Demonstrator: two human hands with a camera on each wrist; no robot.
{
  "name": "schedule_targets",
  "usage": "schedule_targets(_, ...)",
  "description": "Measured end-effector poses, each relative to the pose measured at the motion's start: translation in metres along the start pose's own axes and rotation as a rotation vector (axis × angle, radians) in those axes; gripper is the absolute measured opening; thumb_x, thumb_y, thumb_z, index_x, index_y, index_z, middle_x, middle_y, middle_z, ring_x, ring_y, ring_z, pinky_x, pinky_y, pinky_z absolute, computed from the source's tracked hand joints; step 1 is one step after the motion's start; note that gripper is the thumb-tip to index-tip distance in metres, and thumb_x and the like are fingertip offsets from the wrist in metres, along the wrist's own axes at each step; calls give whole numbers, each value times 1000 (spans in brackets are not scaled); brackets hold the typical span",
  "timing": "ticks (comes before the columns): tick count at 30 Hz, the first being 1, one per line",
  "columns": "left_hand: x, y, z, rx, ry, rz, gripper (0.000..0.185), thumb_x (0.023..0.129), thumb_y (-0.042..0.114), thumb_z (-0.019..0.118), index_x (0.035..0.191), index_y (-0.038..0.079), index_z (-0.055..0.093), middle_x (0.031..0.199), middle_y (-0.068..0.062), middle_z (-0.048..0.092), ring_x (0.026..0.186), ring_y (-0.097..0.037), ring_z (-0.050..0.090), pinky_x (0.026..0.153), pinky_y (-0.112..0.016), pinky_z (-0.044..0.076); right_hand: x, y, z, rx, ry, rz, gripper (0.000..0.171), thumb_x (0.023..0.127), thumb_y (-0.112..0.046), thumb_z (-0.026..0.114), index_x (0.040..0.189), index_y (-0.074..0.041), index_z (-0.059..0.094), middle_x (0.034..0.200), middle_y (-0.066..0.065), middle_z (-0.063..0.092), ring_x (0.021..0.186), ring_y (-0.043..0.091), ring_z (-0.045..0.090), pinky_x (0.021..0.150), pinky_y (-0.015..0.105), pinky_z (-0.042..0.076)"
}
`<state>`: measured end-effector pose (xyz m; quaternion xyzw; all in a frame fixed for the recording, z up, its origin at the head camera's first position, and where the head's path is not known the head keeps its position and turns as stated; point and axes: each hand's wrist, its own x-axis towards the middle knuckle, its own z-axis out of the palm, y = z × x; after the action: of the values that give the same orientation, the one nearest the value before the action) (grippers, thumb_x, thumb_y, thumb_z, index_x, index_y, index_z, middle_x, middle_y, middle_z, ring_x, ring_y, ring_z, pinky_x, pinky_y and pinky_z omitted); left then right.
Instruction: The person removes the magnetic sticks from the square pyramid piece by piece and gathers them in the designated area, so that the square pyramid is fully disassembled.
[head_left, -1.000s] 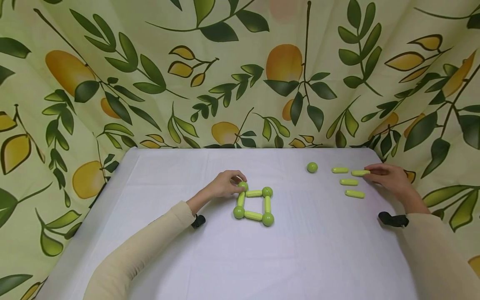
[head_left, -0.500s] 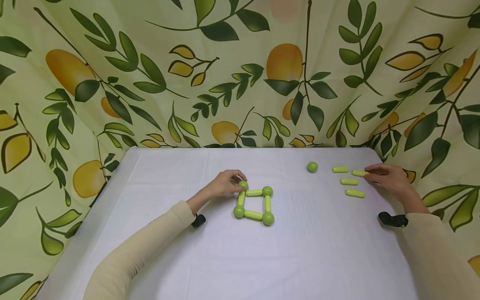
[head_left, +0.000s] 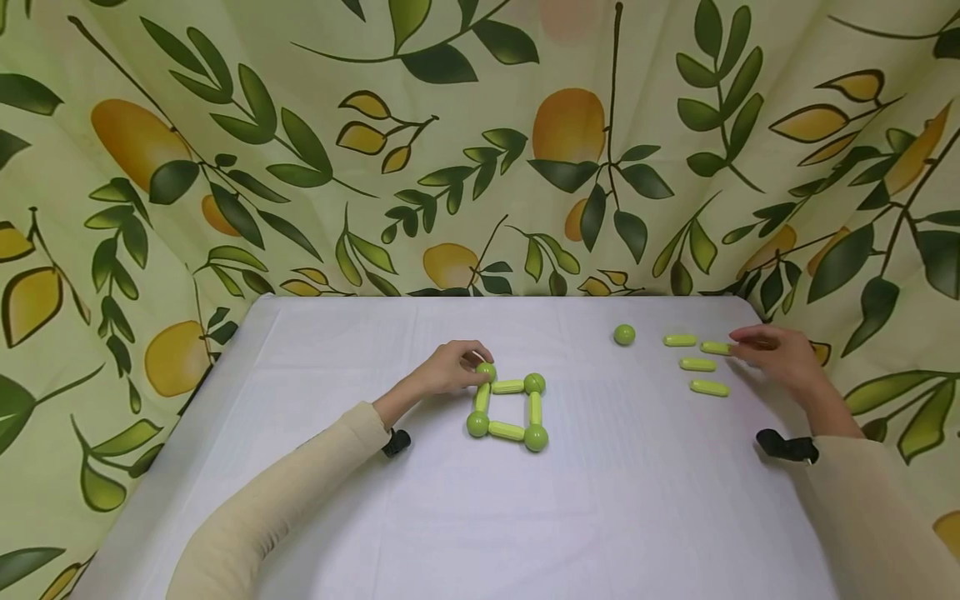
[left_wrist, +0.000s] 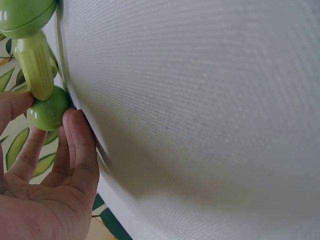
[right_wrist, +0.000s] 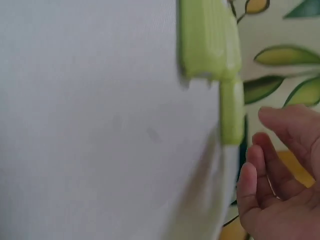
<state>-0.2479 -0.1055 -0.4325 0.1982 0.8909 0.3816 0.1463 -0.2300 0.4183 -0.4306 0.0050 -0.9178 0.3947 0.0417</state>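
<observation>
While my left hand [head_left: 448,369] pinches the square's corner ball [head_left: 486,371], my right hand [head_left: 776,357] hovers with loose, empty fingers [right_wrist: 252,172]; the nearest stick [head_left: 716,347] lies just left of them, lengthwise toward them on the worktop [head_left: 645,500].

Square frame [head_left: 508,408] mid-table; loose ball [head_left: 624,335], sticks [head_left: 698,364] far right.

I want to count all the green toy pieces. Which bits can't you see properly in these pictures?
- Right hand: in the head view it is too small to tell whether its fingertips touch the nearest rod; the right wrist view is blurred.
- Square of balls and rods: the left wrist view's edge cuts off most of it.
- Corner ball: the left hand hides part of it.
</observation>
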Motion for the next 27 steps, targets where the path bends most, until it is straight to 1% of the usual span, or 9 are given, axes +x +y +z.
schedule_targets(4,-1,-1,0,3,5,3,21,83,19,72,103,17,65,109,-4,61,98,-19,58,81,-31,48,-1,-18,2,-41,35,-64,38,88,-26,67,114,2,62,111,22,60,85,-3,51,65,10,42)
schedule_targets(8,-2,-1,0,7,5,5,22,83,20,72,104,17,64,109,-4,60,99,-19,58,82,-32,47,0,-36,7,-21,51,-100,36,86,-26,69,111,-1,64,106,10,63,88,-3,52,67,8,42)
schedule_targets(11,-2,-1,0,6,-2,6,23,83,21,73,104,17,64,109,-4,60,98,-19,58,82,-32,47,1,-48,16,38,30,-130,34,84,-22,72,109,0,65,104,6,63,88,-1,56,69,9,44)
schedule_targets(13,-3,-1,0,4,-9,3,24,82,23,73,104,18,64,109,-3,61,97,-18,58,81,-31,47,2,-56,25,65,-7,-159,33,84,-18,72,109,2,65,104,10,63,87,3,58,70,11,45)
schedule_targets(16,-2,-1,0,0,-15,1,25,82,24,74,104,18,63,108,-3,61,95,-16,58,81,-29,47,5,-68,42,104,-88,-180,34,84,-19,72,110,2,64,107,16,63,88,8,60,71,14,47)
schedule_targets(18,-2,-1,-1,-4,-17,4,26,81,24,74,104,17,63,108,-3,61,94,-16,58,81,-29,48,8,-76,55,122,-142,-195,36,84,-22,71,111,0,64,107,17,62,90,11,60,73,16,48)
schedule_targets(20,-3,-1,-1,-8,-17,7,26,81,23,74,105,16,63,109,-4,61,94,-17,58,81,-30,48,10,-85,69,166,-198,-214,37,84,-23,72,112,1,63,109,17,62,93,16,61,75,19,48)
schedule_targets(24,-3,-1,-1,-11,-18,17,27,81,22,74,105,15,63,109,-4,61,94,-17,59,80,-30,48,14,-101,95,254,-302,-271,35,84,-15,72,112,4,62,110,20,61,95,24,60,77,24,49)
schedule_targets(27,-3,-3,-1,-15,-20,21,28,82,23,74,105,15,63,109,-4,61,94,-17,58,80,-29,48,18,-110,113,289,-349,-293,32,84,-11,72,111,4,62,108,20,62,93,25,61,76,26,50)
